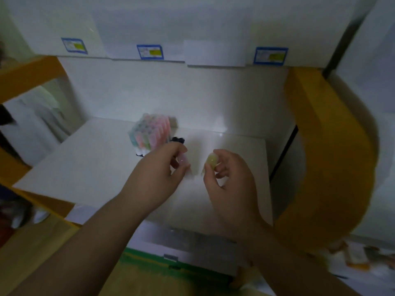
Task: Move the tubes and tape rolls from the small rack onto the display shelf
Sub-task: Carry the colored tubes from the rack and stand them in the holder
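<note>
Over the white display shelf (85, 167), the left hand (158, 174) pinches a pink tube (184, 163), the right hand (230, 178) a yellow tube (211, 160). Behind the left hand, blurred pastel tubes (149, 133) hide most of a dark small rack (178, 140).

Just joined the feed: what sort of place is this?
Likely a shop's stationery aisle: blue-edged price labels on the upper shelf edge, a white display shelf with yellow frame, and a cluster of pastel tubes.
</note>
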Available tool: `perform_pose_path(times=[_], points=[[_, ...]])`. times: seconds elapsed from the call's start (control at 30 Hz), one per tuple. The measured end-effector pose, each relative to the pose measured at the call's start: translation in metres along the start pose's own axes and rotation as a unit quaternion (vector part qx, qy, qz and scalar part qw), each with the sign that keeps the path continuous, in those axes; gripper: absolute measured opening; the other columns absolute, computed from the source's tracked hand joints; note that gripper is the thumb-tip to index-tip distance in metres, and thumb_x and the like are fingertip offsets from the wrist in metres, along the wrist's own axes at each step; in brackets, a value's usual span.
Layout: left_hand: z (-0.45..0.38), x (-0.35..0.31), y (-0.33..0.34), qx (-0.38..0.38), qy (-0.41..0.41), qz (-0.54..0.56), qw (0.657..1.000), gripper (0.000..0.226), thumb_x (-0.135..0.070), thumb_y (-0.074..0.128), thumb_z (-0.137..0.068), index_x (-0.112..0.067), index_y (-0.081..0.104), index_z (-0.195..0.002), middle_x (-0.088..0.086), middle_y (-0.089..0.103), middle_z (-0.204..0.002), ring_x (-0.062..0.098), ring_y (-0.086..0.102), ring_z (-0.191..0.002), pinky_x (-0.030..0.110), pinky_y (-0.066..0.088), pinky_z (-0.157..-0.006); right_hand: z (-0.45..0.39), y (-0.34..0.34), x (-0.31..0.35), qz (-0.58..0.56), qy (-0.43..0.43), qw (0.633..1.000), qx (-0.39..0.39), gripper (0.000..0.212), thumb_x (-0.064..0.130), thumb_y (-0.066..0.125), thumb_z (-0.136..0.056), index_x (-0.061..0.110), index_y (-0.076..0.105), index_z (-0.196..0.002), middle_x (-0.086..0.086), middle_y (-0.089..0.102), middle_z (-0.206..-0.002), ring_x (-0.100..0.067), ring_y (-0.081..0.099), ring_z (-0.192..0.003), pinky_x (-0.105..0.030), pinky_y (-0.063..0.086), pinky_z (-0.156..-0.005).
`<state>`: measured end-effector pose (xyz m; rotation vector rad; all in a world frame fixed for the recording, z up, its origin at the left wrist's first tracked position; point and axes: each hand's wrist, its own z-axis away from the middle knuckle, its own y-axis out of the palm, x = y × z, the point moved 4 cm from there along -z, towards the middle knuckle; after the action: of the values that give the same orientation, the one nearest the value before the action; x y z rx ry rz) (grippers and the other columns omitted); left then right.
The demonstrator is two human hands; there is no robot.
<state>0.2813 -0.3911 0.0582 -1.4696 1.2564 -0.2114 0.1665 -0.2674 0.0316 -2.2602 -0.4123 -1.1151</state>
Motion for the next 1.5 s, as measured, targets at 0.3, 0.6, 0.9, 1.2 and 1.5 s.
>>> perform_pose_path(times=[0.3, 0.6, 0.9, 1.2, 1.5], points=[[-0.101, 0.048, -0.023, 0.071, -0.007, -0.026, 0.997, 0.012, -0.018, 0.059, -0.093, -0.027, 0.062, -0.101, -0.025, 0.057, -0.071, -0.010, 0.058, -0.063, 0.010, 0.048, -0.067, -0.035, 0.058, -0.009, -0.003, 0.084, 0.996, -0.016, 0.009, 0.032, 0.053, -0.101, 0.028, 0.061, -0.100, 0.010, 0.061, -0.093, -0.006, 0.061, -0.084, -0.018, 0.049, -0.068], [-0.163, 0.091, -0.010, 0.129, 0.088, -0.097, 0.983, 0.016, -0.024, 0.055, -0.095, -0.020, 0.065, -0.107, -0.003, 0.064, -0.103, 0.019, 0.060, -0.097, 0.023, 0.042, -0.079, -0.077, 0.096, -0.019, 0.058, 0.119, 0.989, -0.062, 0.013, 0.026, 0.059, -0.098, 0.022, 0.065, -0.110, 0.013, 0.064, -0.097, 0.003, 0.060, -0.090, -0.006, 0.045, -0.078], [-0.176, 0.105, -0.001, 0.171, 0.137, -0.132, 0.967, 0.018, -0.022, 0.056, -0.090, -0.021, 0.065, -0.106, -0.004, 0.065, -0.096, 0.017, 0.058, -0.091, 0.025, 0.031, -0.077, -0.091, 0.117, -0.026, 0.076, 0.128, 0.985, -0.091, 0.007, 0.023, 0.059, -0.098, 0.025, 0.063, -0.102, 0.010, 0.067, -0.093, -0.001, 0.062, -0.088, -0.013, 0.049, -0.077], [-0.176, 0.107, 0.005, 0.208, 0.096, -0.076, 0.970, 0.018, -0.018, 0.065, -0.085, -0.020, 0.063, -0.104, -0.015, 0.050, -0.079, 0.011, 0.052, -0.081, 0.026, 0.037, -0.070, -0.098, 0.120, -0.036, 0.080, 0.125, 0.983, -0.107, 0.006, 0.023, 0.059, -0.097, 0.024, 0.063, -0.101, 0.007, 0.068, -0.093, -0.006, 0.065, -0.089, -0.029, 0.054, -0.083], [-0.175, 0.104, 0.002, 0.218, 0.068, -0.120, 0.966, 0.020, -0.025, 0.069, -0.084, -0.018, 0.067, -0.102, 0.001, 0.066, -0.099, 0.020, 0.061, -0.093, 0.038, 0.051, -0.087, -0.111, 0.127, -0.044, 0.119, 0.108, 0.984, -0.081, 0.021, 0.018, 0.063, -0.094, 0.016, 0.065, -0.115, 0.008, 0.065, -0.100, -0.003, 0.062, -0.088, -0.007, 0.046, -0.080]])
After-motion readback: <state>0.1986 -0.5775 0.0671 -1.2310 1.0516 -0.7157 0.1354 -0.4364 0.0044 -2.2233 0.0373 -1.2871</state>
